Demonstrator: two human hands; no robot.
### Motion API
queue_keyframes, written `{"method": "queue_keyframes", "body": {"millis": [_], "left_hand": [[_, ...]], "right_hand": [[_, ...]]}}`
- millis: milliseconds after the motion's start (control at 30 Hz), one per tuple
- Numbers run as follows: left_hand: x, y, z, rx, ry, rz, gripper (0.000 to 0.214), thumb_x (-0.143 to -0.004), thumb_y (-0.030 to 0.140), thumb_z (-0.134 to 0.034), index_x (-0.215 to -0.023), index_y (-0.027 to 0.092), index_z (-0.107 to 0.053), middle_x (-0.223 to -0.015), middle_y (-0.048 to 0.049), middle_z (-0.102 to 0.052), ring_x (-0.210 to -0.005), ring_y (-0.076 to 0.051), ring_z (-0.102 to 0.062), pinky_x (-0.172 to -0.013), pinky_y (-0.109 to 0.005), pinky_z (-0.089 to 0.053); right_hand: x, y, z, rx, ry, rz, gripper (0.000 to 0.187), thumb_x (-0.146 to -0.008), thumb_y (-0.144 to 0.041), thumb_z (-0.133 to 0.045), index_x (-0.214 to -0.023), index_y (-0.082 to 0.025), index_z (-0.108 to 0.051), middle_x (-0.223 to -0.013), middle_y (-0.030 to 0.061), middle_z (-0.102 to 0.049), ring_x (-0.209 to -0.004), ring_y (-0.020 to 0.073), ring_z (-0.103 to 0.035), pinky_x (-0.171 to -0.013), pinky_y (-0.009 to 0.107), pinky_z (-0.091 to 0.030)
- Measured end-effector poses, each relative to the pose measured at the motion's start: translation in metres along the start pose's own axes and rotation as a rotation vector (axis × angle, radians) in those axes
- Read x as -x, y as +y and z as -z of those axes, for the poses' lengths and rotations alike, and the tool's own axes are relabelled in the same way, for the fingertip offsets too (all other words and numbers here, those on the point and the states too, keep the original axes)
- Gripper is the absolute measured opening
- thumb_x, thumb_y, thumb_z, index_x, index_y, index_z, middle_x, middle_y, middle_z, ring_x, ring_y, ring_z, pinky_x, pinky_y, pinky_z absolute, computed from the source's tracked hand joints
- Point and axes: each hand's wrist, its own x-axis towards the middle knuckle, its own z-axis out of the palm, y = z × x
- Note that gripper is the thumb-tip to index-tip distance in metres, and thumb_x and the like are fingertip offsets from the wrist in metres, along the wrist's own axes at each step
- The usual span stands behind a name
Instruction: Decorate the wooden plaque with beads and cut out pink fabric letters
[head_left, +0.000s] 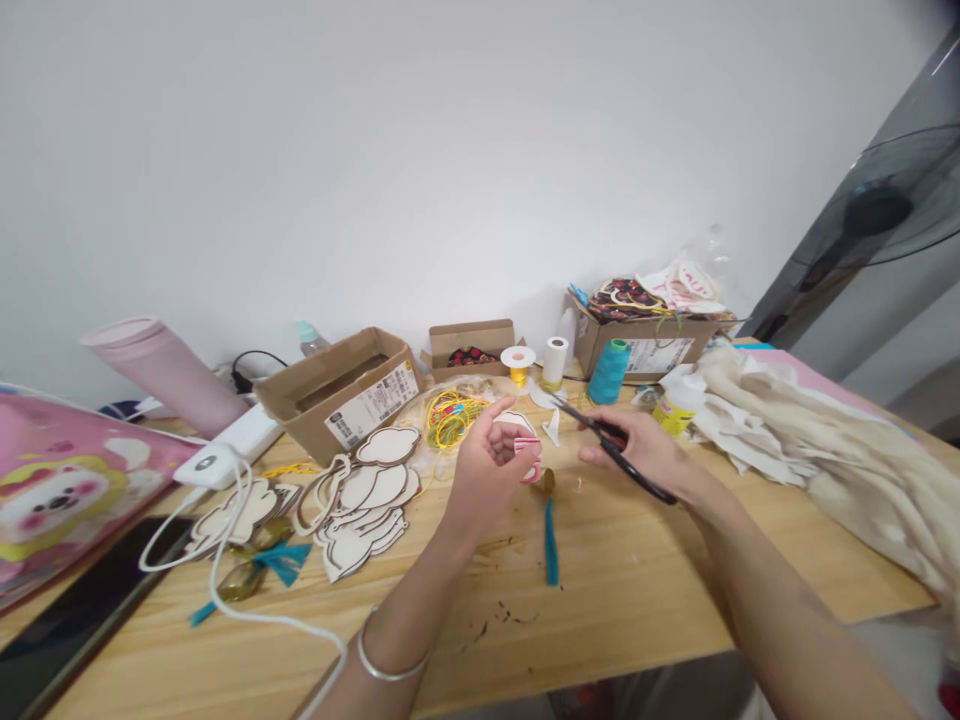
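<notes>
My left hand [482,458] is closed around a small red-and-white striped piece [528,446], its fingers curled and the thumb against it. A pair of black scissors [621,458] sits in my right hand [651,450], blades pointing up and left toward a white scrap [551,428]. Just below the striped piece is a small brass-coloured object [547,481], with a teal tassel [551,545] lying below it on the wooden table. Part of a pale cut-out shape shows behind my left fingers.
White cloud-shaped cut-outs [379,487] lie left, near an open cardboard box [367,395] and yellow cord [450,418]. A teal thread cone [609,372], glue bottle [675,402] and filled box [649,345] stand right. A white cable [277,622] crosses the left side.
</notes>
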Motion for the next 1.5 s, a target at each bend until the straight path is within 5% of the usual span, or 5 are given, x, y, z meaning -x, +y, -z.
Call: {"method": "queue_keyframes", "body": {"millis": [367,667,1000,1500], "left_hand": [[0.000,-0.004,0.000,-0.131,-0.073,0.000,0.063,-0.065,0.023,-0.067,-0.123,0.018,-0.041,-0.074,-0.0006,-0.065,-0.063,-0.011,-0.057,-0.061,-0.023,-0.044],[-0.003,-0.005,-0.001,-0.071,-0.046,0.057,0.059,-0.062,0.021,-0.068,-0.117,0.017,-0.046,-0.072,0.0000,-0.065,-0.066,-0.012,-0.059,-0.061,-0.022,-0.045],[-0.003,0.002,0.000,0.061,0.112,0.029,0.061,-0.059,0.022,-0.072,-0.115,0.016,-0.048,-0.075,-0.0017,-0.067,-0.062,-0.011,-0.061,-0.057,-0.021,-0.046],[-0.003,0.007,0.000,0.077,0.157,0.035,0.053,-0.059,0.018,-0.071,-0.108,0.014,-0.051,-0.073,-0.0023,-0.069,-0.062,-0.012,-0.063,-0.059,-0.023,-0.049]], "right_hand": [[0.002,-0.022,-0.034,-0.338,0.175,0.079,0.024,-0.070,-0.035,-0.062,-0.086,-0.016,-0.063,-0.064,0.0009,-0.060,-0.052,0.0097,-0.050,-0.048,0.020,-0.041],[0.002,-0.019,-0.041,-0.517,0.167,-0.027,0.023,-0.068,-0.033,-0.062,-0.084,-0.016,-0.059,-0.060,-0.0023,-0.051,-0.050,0.0083,-0.045,-0.045,0.020,-0.037],[0.002,-0.004,-0.026,0.172,0.096,0.119,0.031,-0.069,-0.043,-0.063,-0.083,-0.016,-0.064,-0.061,0.0008,-0.052,-0.053,0.0103,-0.042,-0.048,0.021,-0.028],[0.003,-0.007,-0.029,0.196,0.072,0.169,0.028,-0.072,-0.042,-0.060,-0.065,-0.015,-0.058,-0.053,-0.0023,-0.044,-0.048,0.0083,-0.036,-0.047,0.021,-0.024]]}}
